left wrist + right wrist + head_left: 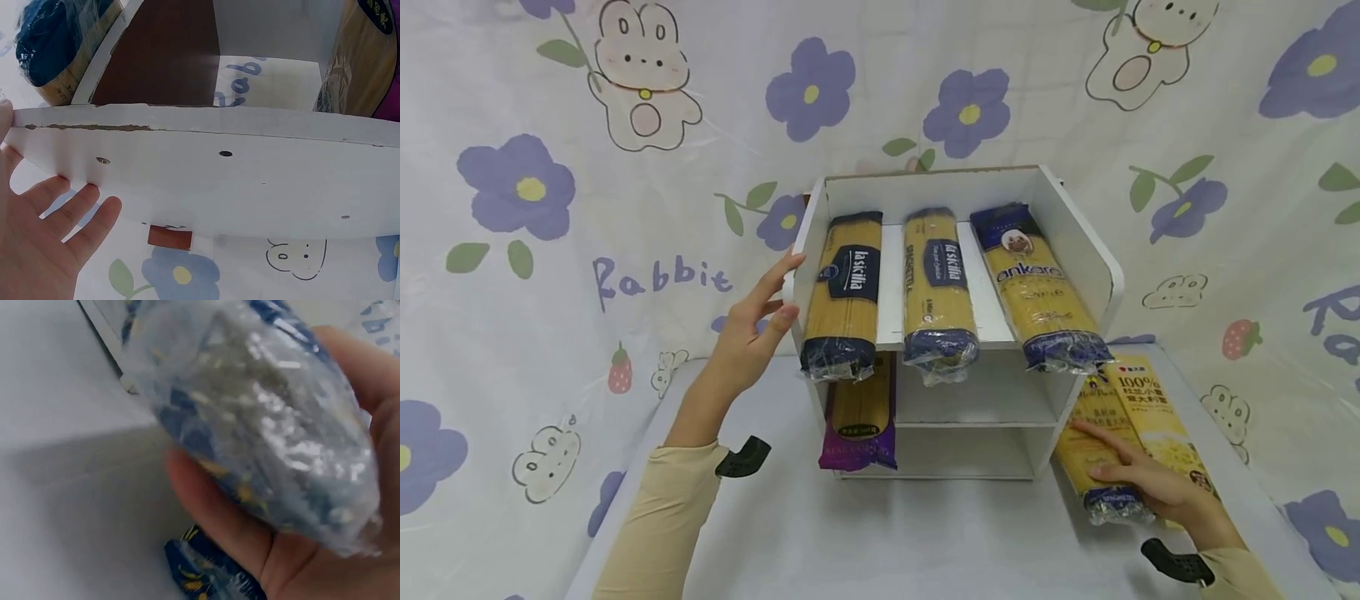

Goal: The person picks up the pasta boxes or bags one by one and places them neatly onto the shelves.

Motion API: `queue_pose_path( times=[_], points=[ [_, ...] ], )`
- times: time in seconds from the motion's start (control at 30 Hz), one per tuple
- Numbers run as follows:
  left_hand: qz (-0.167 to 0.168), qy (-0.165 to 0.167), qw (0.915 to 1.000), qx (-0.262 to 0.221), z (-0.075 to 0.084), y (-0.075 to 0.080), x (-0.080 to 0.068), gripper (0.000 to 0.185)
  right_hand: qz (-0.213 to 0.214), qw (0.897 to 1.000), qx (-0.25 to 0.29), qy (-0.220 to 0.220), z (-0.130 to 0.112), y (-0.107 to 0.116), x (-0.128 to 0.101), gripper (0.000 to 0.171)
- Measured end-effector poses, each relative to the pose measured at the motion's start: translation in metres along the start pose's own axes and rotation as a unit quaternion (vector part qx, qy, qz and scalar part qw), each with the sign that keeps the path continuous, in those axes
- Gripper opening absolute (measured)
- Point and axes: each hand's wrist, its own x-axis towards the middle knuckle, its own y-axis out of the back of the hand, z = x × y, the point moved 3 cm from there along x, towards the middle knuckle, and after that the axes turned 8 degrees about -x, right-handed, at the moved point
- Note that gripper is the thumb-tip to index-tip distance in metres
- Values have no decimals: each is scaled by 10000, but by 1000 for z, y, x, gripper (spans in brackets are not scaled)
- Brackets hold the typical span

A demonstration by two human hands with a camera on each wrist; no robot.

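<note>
Spaghetti pack point(1103, 410) is just right of the white rack point(1078, 237) — right hand point(1157, 483) clamped around it, apparently for secure grip — left hand point(741, 337), fingers spread, touching rack's side, likely steadying it

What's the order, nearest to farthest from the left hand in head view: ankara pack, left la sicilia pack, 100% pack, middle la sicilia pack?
From the left hand:
1. Left la sicilia pack: left side, white shelf top.
2. Middle la sicilia pack: centre of the top.
3. Ankara pack: right side of the top.
4. 100% pack: outside the shelf, to its right.
</note>
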Motion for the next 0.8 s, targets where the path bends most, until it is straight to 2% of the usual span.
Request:
queue_pose_path(
  times=[0.17,0.27,0.4,0.47,0.67,0.8],
  points=[
    [-9,-26,10000,-68,2,0,0,52,-387,9982,451,46,8,-4,-1,77],
    [1,-29,10000,-73,3,0,0,52,-666,9943,790,273,13,-6,-2,74],
    [13,-20,9999,-102,3,0,0,52,-683,9910,977,606,16,-7,-4,70],
    [22,-19,9999,-119,4,0,0,53,-562,9920,917,665,16,-8,-5,69],
    [13,-10,9999,-99,4,0,0,53,272,9976,496,396,10,-13,-12,73],
    [7,3,10000,-67,4,0,0,53,714,9938,344,782,-3,-10,-19,73]
  ],
)
